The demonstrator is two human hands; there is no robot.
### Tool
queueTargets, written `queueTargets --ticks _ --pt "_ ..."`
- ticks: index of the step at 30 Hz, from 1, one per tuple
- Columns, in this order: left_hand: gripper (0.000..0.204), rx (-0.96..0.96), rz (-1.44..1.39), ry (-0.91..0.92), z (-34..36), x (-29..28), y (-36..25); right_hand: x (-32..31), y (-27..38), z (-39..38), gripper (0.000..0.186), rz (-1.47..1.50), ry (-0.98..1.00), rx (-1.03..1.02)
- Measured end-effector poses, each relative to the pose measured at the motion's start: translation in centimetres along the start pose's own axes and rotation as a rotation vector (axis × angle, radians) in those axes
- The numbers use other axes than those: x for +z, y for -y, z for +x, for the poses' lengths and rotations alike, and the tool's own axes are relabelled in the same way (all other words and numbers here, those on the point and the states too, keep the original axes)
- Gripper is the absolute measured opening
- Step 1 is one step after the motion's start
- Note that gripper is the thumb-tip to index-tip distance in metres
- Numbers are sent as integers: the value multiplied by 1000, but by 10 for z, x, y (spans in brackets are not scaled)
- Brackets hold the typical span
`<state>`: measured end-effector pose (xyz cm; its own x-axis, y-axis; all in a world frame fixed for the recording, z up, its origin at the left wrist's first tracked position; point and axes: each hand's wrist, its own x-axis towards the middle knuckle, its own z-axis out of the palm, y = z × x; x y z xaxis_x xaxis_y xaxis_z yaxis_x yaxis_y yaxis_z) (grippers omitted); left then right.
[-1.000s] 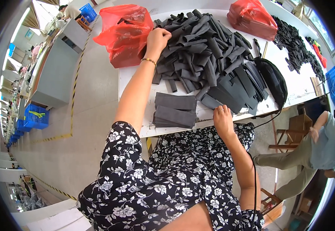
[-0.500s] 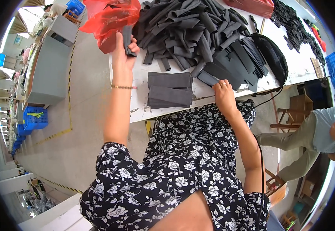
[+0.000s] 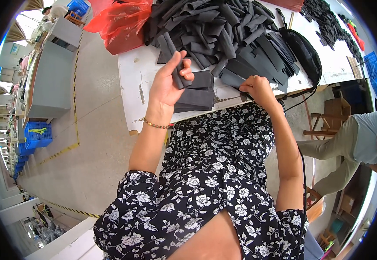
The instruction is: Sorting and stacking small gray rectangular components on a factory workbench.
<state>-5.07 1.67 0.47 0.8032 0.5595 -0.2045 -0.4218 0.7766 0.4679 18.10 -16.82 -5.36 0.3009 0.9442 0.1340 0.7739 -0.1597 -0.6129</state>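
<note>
1. Strip (image 3: 180, 79), dark grey and curled, is resting in the left hand (image 3: 165, 89), thumb and fingers wrapping it beside the flat stack (image 3: 199, 99).
2. The right hand (image 3: 261, 92) is touching the fanned strips (image 3: 257, 63) near the table's (image 3: 133, 104) front edge; whether it is pinching one, I cannot tell.
3. A loosening left grip could be letting that strip drop; a careless drag could be sending fanned strips over the edge.
4. The curled heap (image 3: 197, 26) and red plastic bag (image 3: 125, 24) are crowding the far side; the black bag (image 3: 302, 54) is blocking the right.
</note>
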Motion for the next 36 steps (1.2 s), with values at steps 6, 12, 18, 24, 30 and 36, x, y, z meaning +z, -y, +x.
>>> queueTargets --ticks 6,12,18,24,30,36 --pt "21 -14 179 27 -9 25 52 10 -16 -1 44 -147 -19 -78" --pt "24 -95 99 -86 -9 38 134 19 -7 -5 21 -49 -250 28" --pt "43 11 177 42 3 40 107 1 6 -3 10 59 -784 48" --pt "37 240 317 40 28 38 99 -10 61 7 19 -109 -663 -384" --pt "48 277 335 157 32 42 85 -11 73 11 21 -10 -599 -394" --pt "52 229 349 255 35 39 68 -22 70 17 20 434 -209 -201"
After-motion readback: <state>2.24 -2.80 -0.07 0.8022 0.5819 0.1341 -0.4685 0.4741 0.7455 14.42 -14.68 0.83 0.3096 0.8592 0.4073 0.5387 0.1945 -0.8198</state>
